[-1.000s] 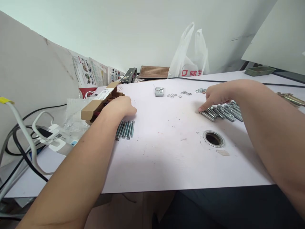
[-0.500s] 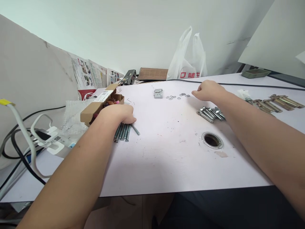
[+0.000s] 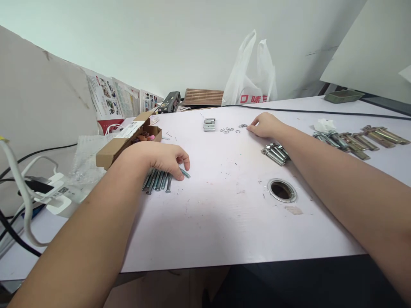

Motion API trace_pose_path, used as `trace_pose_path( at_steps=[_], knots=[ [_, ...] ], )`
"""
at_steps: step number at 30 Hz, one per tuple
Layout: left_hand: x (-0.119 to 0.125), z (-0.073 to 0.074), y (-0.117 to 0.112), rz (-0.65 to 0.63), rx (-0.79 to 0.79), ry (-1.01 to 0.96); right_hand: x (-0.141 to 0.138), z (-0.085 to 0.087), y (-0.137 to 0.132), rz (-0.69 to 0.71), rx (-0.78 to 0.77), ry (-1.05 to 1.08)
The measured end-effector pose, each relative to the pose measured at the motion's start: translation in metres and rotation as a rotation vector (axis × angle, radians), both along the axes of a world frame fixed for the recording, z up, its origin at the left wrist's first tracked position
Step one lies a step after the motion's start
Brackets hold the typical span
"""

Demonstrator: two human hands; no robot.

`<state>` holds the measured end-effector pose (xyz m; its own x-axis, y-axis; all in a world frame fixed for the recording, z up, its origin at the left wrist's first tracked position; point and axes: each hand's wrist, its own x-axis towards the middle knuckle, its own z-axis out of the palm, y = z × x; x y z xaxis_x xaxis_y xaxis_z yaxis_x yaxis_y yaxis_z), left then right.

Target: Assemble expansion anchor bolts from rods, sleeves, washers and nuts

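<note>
My left hand [image 3: 169,160] is bent over a row of steel bolts [image 3: 157,180] at the left, its thumb and fingers closed around a single bolt [image 3: 185,173] whose end sticks out to the right. My right hand [image 3: 266,125] reaches across the table, thumb and forefinger pinched at the edge of a small group of flat washers [image 3: 243,125]. The washer at the fingertips is mostly hidden. More washers [image 3: 227,129] lie loose to the left of it, beside a neat stack of short metal sleeves [image 3: 209,125].
Assembled silver anchor bolts [image 3: 275,154] lie by my right forearm, brass-coloured ones [image 3: 382,136] farther right. A round cable hole [image 3: 281,191] opens in the table. An open cardboard box [image 3: 109,155] stands left, near a power strip [image 3: 66,196]. A white plastic bag [image 3: 247,81] stands behind.
My right hand has moved left to the washers, its fingertips now at them. My left hand has turned, its fingers showing around the bolt, which has shifted slightly right. The view has shifted slightly.
</note>
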<state>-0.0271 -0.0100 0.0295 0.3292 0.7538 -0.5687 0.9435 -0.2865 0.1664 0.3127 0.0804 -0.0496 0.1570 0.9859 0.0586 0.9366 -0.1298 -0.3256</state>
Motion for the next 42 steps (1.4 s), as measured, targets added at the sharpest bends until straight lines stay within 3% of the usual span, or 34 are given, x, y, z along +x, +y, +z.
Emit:
trace_pose_path(
  at_steps=[5, 7, 10, 12, 14, 17, 22, 25, 29, 33, 37, 39, 42],
  knots=[
    [-0.002, -0.007, 0.006, -0.053, 0.023, -0.010, -0.003, 0.007, -0.006, 0.005, -0.038, 0.068],
    [0.001, -0.009, 0.007, -0.080, 0.047, -0.135, -0.008, 0.016, -0.013, -0.001, -0.015, 0.149],
    [0.012, -0.017, 0.006, -0.103, 0.118, -0.491, -0.023, 0.035, -0.030, 0.047, 0.061, 0.308],
    [0.022, -0.024, 0.004, -0.057, 0.099, -0.768, -0.038, 0.048, -0.043, 0.173, 0.076, 0.411],
    [0.031, -0.032, 0.003, 0.003, 0.153, -0.903, -0.056, 0.060, -0.056, 0.379, 0.054, 0.492],
    [0.039, -0.042, 0.002, 0.058, 0.223, -0.916, -0.080, 0.067, -0.070, 0.637, -0.012, 0.501],
    [0.038, -0.052, 0.006, 0.034, 0.195, -0.939, -0.096, 0.062, -0.077, 0.783, 0.002, 0.407],
    [0.034, -0.052, 0.008, 0.016, 0.171, -0.947, -0.093, 0.061, -0.076, 0.758, 0.000, 0.405],
    [0.031, -0.051, 0.009, 0.015, 0.126, -0.949, -0.088, 0.062, -0.073, 0.580, -0.035, 0.520],
    [0.032, -0.053, 0.010, -0.003, 0.087, -0.961, -0.084, 0.058, -0.061, 0.377, -0.214, 0.868],
    [0.032, -0.058, 0.011, -0.023, 0.117, -0.958, -0.086, 0.048, -0.033, 0.156, -0.403, 1.211],
    [0.031, -0.060, 0.012, -0.062, 0.123, -0.968, -0.092, 0.042, -0.016, 0.157, -0.417, 1.091],
    [0.029, -0.063, 0.014, -0.131, 0.116, -0.973, -0.108, 0.035, 0.005, 0.234, -0.315, 0.661]
  ],
)
